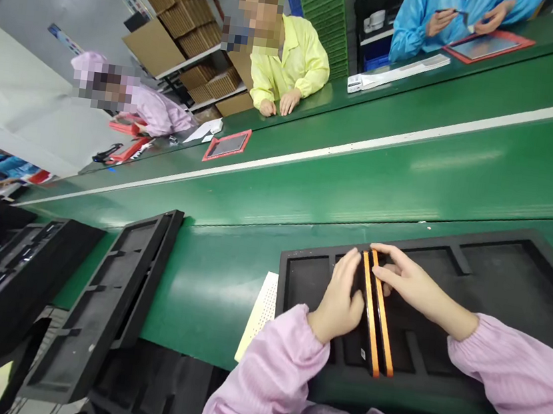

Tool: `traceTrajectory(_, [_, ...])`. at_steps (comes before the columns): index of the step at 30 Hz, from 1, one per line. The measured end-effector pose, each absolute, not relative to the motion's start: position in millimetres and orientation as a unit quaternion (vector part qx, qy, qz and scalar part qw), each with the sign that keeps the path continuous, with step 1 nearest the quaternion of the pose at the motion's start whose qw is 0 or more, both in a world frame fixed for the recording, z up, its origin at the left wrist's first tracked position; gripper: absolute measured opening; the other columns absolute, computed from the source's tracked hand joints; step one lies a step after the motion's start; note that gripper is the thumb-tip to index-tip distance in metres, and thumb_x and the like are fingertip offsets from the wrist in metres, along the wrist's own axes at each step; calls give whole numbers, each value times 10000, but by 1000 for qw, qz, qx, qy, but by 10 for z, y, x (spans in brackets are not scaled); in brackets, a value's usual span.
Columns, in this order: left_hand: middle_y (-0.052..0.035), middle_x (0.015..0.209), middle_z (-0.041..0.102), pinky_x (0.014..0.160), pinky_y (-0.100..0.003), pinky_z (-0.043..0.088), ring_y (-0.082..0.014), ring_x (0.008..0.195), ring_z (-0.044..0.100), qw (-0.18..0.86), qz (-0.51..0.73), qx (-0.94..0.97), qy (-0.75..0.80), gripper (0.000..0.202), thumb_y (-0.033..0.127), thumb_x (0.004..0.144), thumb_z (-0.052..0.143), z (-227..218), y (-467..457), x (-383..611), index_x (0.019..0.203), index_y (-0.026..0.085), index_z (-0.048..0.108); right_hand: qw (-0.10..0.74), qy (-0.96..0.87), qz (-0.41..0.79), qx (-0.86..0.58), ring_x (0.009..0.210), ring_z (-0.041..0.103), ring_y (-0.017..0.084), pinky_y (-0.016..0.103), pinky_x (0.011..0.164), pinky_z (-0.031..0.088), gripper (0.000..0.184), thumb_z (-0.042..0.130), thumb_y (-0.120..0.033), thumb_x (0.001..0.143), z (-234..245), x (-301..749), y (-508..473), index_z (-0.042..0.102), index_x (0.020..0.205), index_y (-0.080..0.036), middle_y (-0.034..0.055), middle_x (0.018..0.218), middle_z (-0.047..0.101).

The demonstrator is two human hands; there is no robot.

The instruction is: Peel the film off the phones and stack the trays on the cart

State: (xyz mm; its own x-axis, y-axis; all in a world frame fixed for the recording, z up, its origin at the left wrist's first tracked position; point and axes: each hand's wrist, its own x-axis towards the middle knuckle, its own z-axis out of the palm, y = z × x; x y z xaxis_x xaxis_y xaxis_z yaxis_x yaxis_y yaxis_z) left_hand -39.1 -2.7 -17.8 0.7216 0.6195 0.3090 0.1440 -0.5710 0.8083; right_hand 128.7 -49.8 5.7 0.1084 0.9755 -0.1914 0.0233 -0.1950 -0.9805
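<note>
Head view, nearest first: two pink sleeves reach forward over a black foam tray (501, 261) that lies on the near edge of the green desk (411, 176). Two thin orange-edged panels (378, 313) stand on edge in the tray, side by side and touching, running from near to far. The left hand (341, 295) lies flat against the left face of the pair, fingers together and pointing away. The right hand (411, 281) comes in from the right, its fingers curled over the far top corner of the panels, thumb beneath; between them the two hands press the pair together. Just left of the tray a white perforated sheet (261, 312) lies on the desk. Farther left, a second black tray (114, 294) leans tilted, with more black trays (10, 282) beside it. Across the white stripe, a red-framed panel (227, 145) lies flat on the far side of the desk. Behind it a person in yellow (294, 61) rests both hands on the edge; a person in blue (431, 18) works over another red-framed panel (488, 46).
</note>
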Motion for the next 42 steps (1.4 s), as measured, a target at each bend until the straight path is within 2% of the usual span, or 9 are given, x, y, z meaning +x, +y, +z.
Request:
traceTrajectory(1, [-150, 1447, 380, 1118, -490, 306, -262, 1362, 337, 487, 290, 783, 254, 738, 49, 702, 446, -203, 15, -370, 1407, 204, 292, 470, -425, 517, -575, 496, 526, 133, 299, 500, 480, 544, 572, -480, 716, 63, 1276, -485, 463, 1144, -161, -44, 630, 525])
traceTrajectory(3, [-127, 1434, 400, 1111, -444, 331, -262, 1332, 386, 618, 278, 684, 272, 728, 84, 658, 497, -203, 93, -324, 1363, 203, 363, 482, -412, 529, -564, 522, 525, 116, 295, 497, 477, 487, 603, -457, 689, 87, 1258, -481, 470, 1069, -184, -1, 783, 570])
traceTrajectory(6, [-107, 1330, 485, 1063, -403, 388, -260, 1243, 475, 697, 294, 591, 281, 547, 172, 654, 603, -118, 149, -275, 1193, 183, 514, 486, -393, 554, -550, 584, 543, 112, 294, 515, 489, 453, 624, -434, 665, 123, 1246, -484, 463, 1013, -193, 43, 948, 565])
traceTrajectory(11, [-54, 1091, 590, 1000, -393, 425, -220, 1103, 548, 707, 312, 550, 317, 384, 205, 660, 658, 21, 129, -261, 1028, 188, 551, 480, -374, 576, -546, 589, 549, 123, 298, 543, 495, 436, 615, -389, 650, 141, 1238, -474, 435, 1002, -205, -9, 815, 544])
traceTrajectory(15, [-42, 1040, 588, 966, -391, 439, -208, 1041, 559, 721, 310, 529, 324, 381, 211, 630, 683, 52, 134, -263, 985, 193, 547, 473, -382, 582, -540, 662, 589, 175, 330, 591, 512, 405, 594, -379, 681, 124, 1246, -478, 415, 1009, -224, -43, 676, 514])
traceTrajectory(24, [-49, 1127, 553, 1015, -383, 410, -227, 1153, 511, 719, 309, 531, 325, 425, 189, 620, 673, 7, 147, -281, 1036, 196, 584, 469, -403, 571, -540, 607, 568, 171, 340, 598, 497, 419, 558, -398, 711, 75, 1226, -482, 381, 1047, -220, -44, 641, 533])
traceTrajectory(27, [-42, 1097, 551, 1008, -375, 421, -216, 1123, 528, 714, 313, 536, 322, 387, 182, 627, 665, 8, 152, -289, 1008, 195, 596, 466, -404, 570, -544, 634, 575, 180, 335, 596, 492, 426, 557, -407, 711, 73, 1224, -490, 379, 1049, -219, -44, 635, 526])
traceTrajectory(34, [-37, 1052, 554, 982, -374, 444, -204, 1044, 556, 725, 318, 523, 315, 375, 241, 639, 720, 18, 165, -292, 992, 196, 601, 469, -399, 573, -541, 705, 596, 205, 345, 604, 494, 422, 563, -403, 714, 51, 1230, -492, 384, 1053, -226, -41, 646, 495])
traceTrajectory(42, [-47, 1113, 539, 1044, -391, 380, -236, 1153, 510, 725, 307, 535, 307, 386, 309, 683, 729, 15, 151, -311, 1036, 212, 606, 464, -382, 587, -542, 685, 546, 180, 332, 604, 489, 479, 607, -424, 677, 69, 1213, -495, 381, 1054, -234, -28, 713, 485])
